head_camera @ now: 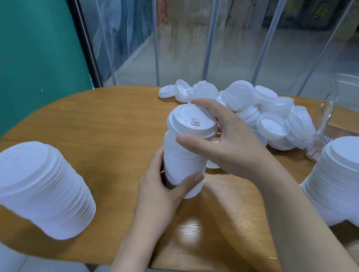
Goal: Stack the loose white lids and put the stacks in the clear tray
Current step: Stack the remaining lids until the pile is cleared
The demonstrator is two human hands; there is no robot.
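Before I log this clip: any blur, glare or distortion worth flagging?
Head view: the tall lid stack at left and the one at right are smeared and bowed by the wide lens; a bright glare patch sits on the wooden table near its front edge; the hands, left and right, are fairly sharp.

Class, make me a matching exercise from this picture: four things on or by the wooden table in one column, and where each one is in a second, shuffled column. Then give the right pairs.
Things
1. Stack of lids gripped by both hands
2. Tall lid stack standing alone
3. Pile of loose white lids
4. Clear tray

Places
A. Far right edge of the table
B. Near left part of the table
C. Middle of the table, left hand round its base, right hand at its top
D. Far side of the table, beyond the right hand

Pairs: 1-C, 2-B, 3-D, 4-A
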